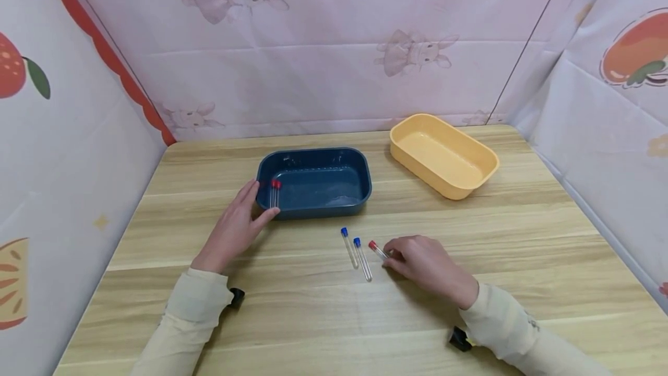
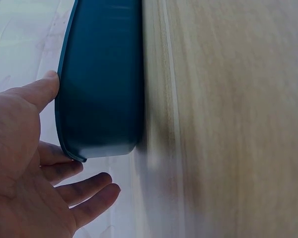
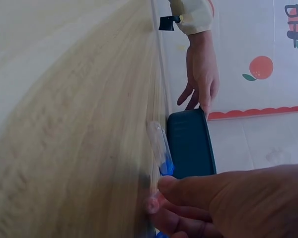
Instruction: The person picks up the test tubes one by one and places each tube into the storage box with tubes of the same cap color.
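In the head view my left hand (image 1: 233, 228) rests on the left front corner of a dark blue plastic basin (image 1: 320, 212). In the left wrist view its thumb touches the basin's rim, with the fingers spread loosely around the corner. Two red-capped test tubes (image 1: 275, 193) lie inside the basin at the left. My right hand (image 1: 425, 263) pinches a red-capped test tube (image 1: 378, 249) at its clear end, low over the table; the fingers hide that end. Just left of it lie two blue-capped test tubes, one nearer (image 1: 363, 260) and one farther (image 1: 349, 247).
A yellow plastic basin (image 1: 417, 168) stands at the back right, set at an angle. Both basins and the tubes are on a wooden table (image 1: 292, 318). Printed cloth walls (image 1: 323, 86) enclose the table at the back and both sides.
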`<state>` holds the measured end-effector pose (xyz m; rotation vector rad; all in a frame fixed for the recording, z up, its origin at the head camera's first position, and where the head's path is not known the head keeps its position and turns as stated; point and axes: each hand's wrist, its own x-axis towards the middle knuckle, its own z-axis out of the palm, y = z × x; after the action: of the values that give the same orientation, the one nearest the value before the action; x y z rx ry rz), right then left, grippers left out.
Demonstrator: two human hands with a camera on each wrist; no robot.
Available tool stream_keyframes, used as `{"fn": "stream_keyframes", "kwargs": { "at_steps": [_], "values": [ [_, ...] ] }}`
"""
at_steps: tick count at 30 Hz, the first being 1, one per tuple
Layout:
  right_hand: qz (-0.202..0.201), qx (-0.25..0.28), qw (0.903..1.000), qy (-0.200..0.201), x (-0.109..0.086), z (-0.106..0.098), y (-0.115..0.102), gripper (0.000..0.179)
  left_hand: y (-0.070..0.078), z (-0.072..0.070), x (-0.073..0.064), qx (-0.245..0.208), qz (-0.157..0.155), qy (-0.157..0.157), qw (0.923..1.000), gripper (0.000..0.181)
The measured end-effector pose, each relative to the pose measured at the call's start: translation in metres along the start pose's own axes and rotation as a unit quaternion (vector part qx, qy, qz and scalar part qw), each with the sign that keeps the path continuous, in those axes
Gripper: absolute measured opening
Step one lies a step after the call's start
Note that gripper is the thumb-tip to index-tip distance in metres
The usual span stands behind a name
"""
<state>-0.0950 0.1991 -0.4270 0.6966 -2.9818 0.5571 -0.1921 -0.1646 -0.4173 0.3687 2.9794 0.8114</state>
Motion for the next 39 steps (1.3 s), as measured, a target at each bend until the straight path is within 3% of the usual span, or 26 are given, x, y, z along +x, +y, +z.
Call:
{"fn": "stream_keyframes", "kwargs": {
  "at_steps": [8,15,21,28,39],
  "values": [
    [0.009,0.027,0.9994,-0.017,0.001,-0.002,0.000,0.018,0.001,-0.001,-0.001,-0.003,0.003,-0.001,1.0000,0.084],
    [-0.071,0.101,0.9918,-0.033,0.004,-0.014,0.022,0.039,0.001,-0.001,-0.001,-0.002,0.000,0.001,1.0000,0.085],
    [-0.141,0.066,0.9874,-0.029,0.009,-0.014,0.039,0.070,0.000,0.000,-0.001,-0.001,0.000,0.000,1.0000,0.087],
    [-0.160,0.029,0.9841,-0.072,0.016,-0.007,0.045,0.096,0.000,0.001,0.000,0.001,0.001,0.001,1.0000,0.089],
    [-0.159,0.011,0.9798,-0.121,0.022,-0.006,0.042,0.103,-0.001,-0.001,0.002,-0.004,0.004,0.002,1.0000,0.093]
  ]
}}
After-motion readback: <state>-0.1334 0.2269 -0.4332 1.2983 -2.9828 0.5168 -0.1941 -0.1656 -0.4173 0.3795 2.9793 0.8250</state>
